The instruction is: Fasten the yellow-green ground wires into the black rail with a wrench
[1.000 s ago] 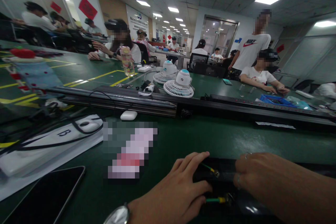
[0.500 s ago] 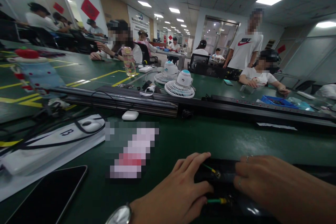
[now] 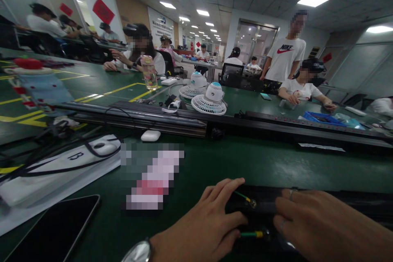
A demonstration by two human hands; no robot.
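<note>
My left hand (image 3: 208, 219), a watch (image 3: 139, 251) at its wrist, rests over the left end of a dark, glossy panel (image 3: 264, 190). Its fingers are spread. Two short green wires with yellow collars, an upper wire (image 3: 242, 196) and a lower wire (image 3: 250, 234), emerge beside the fingers; each runs to a small metal terminal on the panel. The thumb tip touches the lower wire. My right hand (image 3: 313, 217), ringed, lies over the panel to the right of the wires. Its fingers are curled inward and the tips are hidden, so whatever they hold cannot be made out.
A phone (image 3: 53, 229), a white power strip (image 3: 61, 168) and an earbud case (image 3: 150, 135) lie on the green table to the left. Metal rails (image 3: 147, 120) cross the table beyond my hands. Behind them stand two white fans (image 3: 211, 100). Other people sit across the table.
The whole view has shifted slightly left. Relative to the panel, my left hand looks the same, and my right hand has tilted a little over it.
</note>
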